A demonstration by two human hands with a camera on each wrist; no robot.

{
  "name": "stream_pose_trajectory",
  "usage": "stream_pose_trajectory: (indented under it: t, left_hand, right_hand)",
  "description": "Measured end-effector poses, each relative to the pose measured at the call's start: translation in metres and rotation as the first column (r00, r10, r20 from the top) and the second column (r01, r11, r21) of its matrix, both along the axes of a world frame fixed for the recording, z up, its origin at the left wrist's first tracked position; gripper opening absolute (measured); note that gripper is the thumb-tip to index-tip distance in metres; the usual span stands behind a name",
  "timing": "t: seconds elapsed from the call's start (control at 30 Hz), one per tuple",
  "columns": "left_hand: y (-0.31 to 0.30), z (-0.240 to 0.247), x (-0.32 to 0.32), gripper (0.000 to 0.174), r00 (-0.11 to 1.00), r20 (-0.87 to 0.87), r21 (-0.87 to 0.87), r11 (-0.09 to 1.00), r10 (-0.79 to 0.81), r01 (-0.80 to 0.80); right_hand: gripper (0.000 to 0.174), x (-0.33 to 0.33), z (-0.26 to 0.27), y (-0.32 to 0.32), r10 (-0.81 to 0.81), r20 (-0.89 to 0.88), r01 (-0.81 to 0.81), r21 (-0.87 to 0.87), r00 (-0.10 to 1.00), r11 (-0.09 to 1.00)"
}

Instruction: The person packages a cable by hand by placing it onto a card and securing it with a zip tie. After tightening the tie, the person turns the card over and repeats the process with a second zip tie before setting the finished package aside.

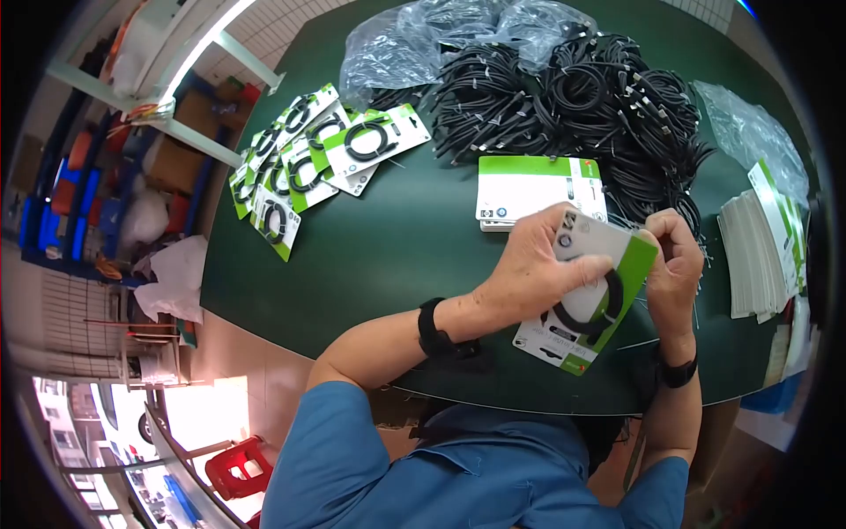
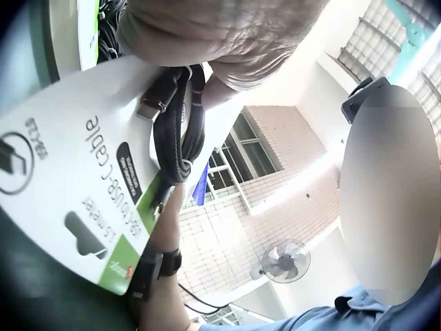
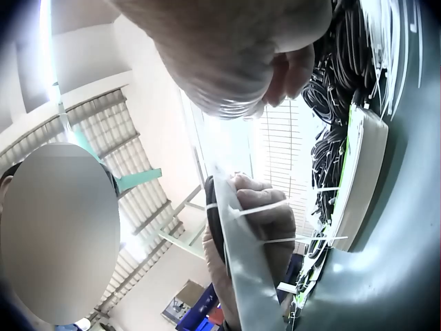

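My left hand (image 1: 551, 264) holds a white-and-green cable card (image 1: 634, 264), thumb across the front and fingers behind. On its front sits a coiled black USB-C cable (image 2: 180, 131), bound with thin ties. Beyond the card's back, white cable-tie tails (image 3: 265, 207) stick out. At the card's upper right corner is my right hand (image 1: 677, 273), fingers curled and thumb right at the edge; whether it pinches card or a tie I cannot tell. Just beyond the hands lies a stack of blank cards (image 1: 529, 187).
Several finished cable cards (image 1: 363, 141) lie fanned at the left of the green table (image 1: 370, 256). A large heap of black cables (image 1: 608, 106) fills the back, beside clear plastic bags (image 1: 388, 57). Another card stack (image 1: 753, 256) stands at the right edge.
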State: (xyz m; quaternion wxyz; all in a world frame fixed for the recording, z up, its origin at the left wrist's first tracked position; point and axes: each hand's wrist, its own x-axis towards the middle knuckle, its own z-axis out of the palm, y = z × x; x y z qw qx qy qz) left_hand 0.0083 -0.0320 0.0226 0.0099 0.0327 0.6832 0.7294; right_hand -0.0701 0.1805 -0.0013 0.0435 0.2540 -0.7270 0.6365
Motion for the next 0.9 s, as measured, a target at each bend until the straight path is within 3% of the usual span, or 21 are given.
stream_pose_trajectory:
  t: [0.1,0.17,0.27,0.37,0.43,0.47,0.5,0.53,0.57,0.67,0.7,0.83,0.9]
  left_hand:
    - [-0.024,0.013,-0.015,0.028,0.981,-0.004,0.216,0.958,0.194,-0.189]
    - [-0.054,0.026,-0.025,0.027,0.935,-0.097,0.29,0.908,0.342,-0.302]
    - [-0.123,0.032,-0.042,0.026,0.747,-0.29,0.418,0.781,0.598,-0.464]
    - [-0.218,0.023,-0.053,0.036,0.556,-0.304,0.57,0.615,0.774,-0.545]
    - [-0.273,0.002,-0.052,0.051,0.644,-0.14,0.659,0.556,0.753,-0.507]
    - [-0.287,-0.01,-0.053,0.051,0.652,-0.137,0.662,0.559,0.745,-0.499]
    - [-0.295,-0.019,-0.053,0.059,0.639,0.227,0.74,0.296,0.735,-0.603]
    - [-0.304,-0.027,-0.052,0.067,0.572,0.559,0.704,0.021,0.6,-0.71]
    - [-0.292,-0.021,-0.054,0.067,0.572,0.558,0.707,0.016,0.601,-0.707]
    - [-0.249,-0.016,-0.067,0.071,0.607,0.355,0.726,0.199,0.711,-0.658]
    - [-0.235,-0.014,-0.069,0.071,0.604,0.35,0.73,0.195,0.716,-0.655]
    - [-0.189,-0.011,-0.081,0.063,0.542,0.191,0.588,0.347,0.818,-0.731]
    - [-0.168,-0.017,-0.085,0.05,0.673,-0.129,0.372,0.664,0.729,-0.648]
  right_hand:
    - [0.011,-0.002,-0.001,0.009,-0.084,0.032,0.085,-0.005,0.996,0.996]
    - [0.011,-0.003,0.0,0.013,-0.095,0.042,0.095,0.006,0.995,0.995]
    - [0.01,-0.006,-0.001,0.016,-0.144,0.068,0.143,0.025,0.987,0.989]
    - [0.01,-0.004,-0.002,0.014,-0.129,0.059,0.129,0.015,0.99,0.992]
    - [0.011,-0.003,0.001,0.012,-0.106,0.03,0.103,0.078,0.994,0.992]
    - [0.012,-0.003,0.001,0.012,-0.088,0.016,0.086,0.104,0.996,0.991]
    - [0.012,-0.002,-0.001,0.013,-0.095,0.015,0.093,0.108,0.995,0.99]
    - [0.012,-0.001,-0.003,0.012,-0.082,0.005,0.08,0.13,0.997,0.988]
    - [0.013,-0.003,-0.005,0.011,-0.062,-0.008,0.062,0.151,0.998,0.987]
    - [0.014,-0.004,-0.005,0.006,-0.02,-0.015,0.022,0.182,1.0,0.983]
    - [0.014,-0.003,-0.005,0.007,-0.015,-0.004,0.015,0.191,1.0,0.981]
    - [0.014,-0.005,-0.004,0.006,-0.016,-0.004,0.016,0.169,1.0,0.986]
    - [0.013,-0.006,-0.001,0.008,-0.041,-0.009,0.041,0.153,0.999,0.987]
